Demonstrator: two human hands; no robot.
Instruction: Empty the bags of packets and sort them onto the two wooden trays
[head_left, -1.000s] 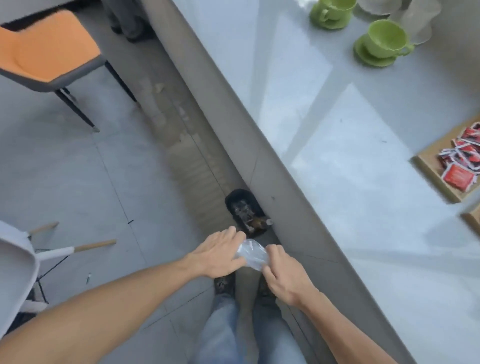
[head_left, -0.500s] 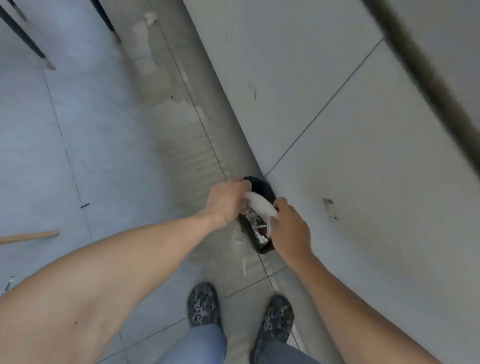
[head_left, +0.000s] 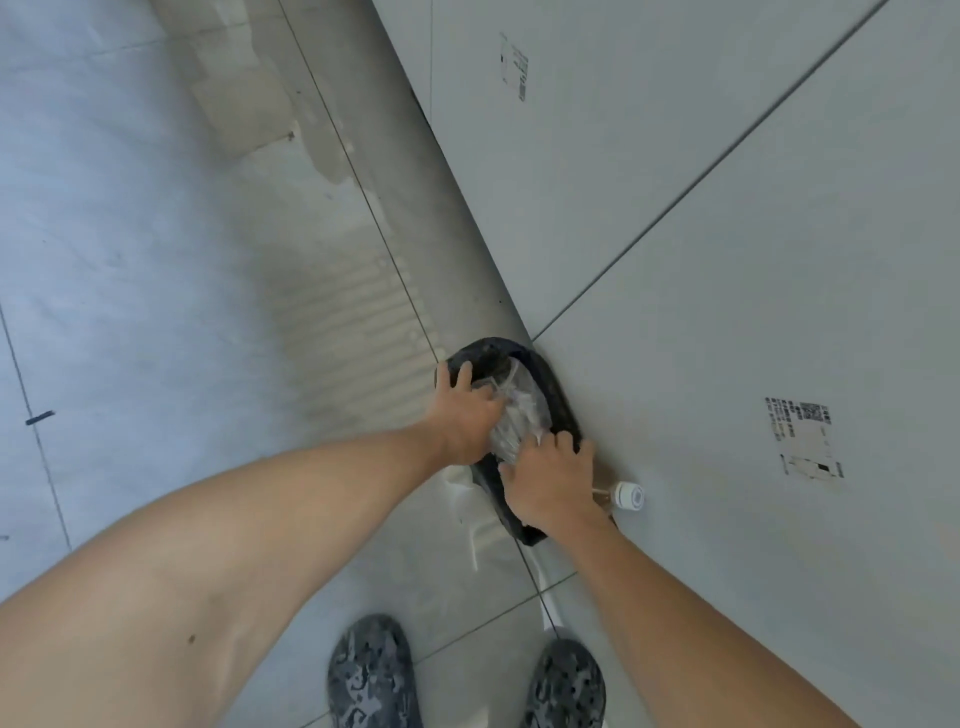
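Grey tiled floor (head_left: 156, 260), with the pale panelled side of the bench (head_left: 727, 260) rising on your right; no bench top or trays in view.

Nearest you: two mottled grey shoes (head_left: 371, 675) on the tiles.

Next: your right hand (head_left: 550, 483), fingers curled at the near end of a crumpled clear plastic bag (head_left: 514, 415); its grip looks closed on the film.

Your left hand (head_left: 465, 415) presses the same bag from the left, fingers spread, thumb over the rim of a black bin (head_left: 556, 395) against the panel. The bag sits in the bin's mouth.

Handling, judged: light, soft, slippery film that springs back; pinch a bunched fold.

Beside the bin: a small white-capped bottle (head_left: 626, 496).

Labels: two printed stickers (head_left: 802, 436) on the panel, text too small to read.
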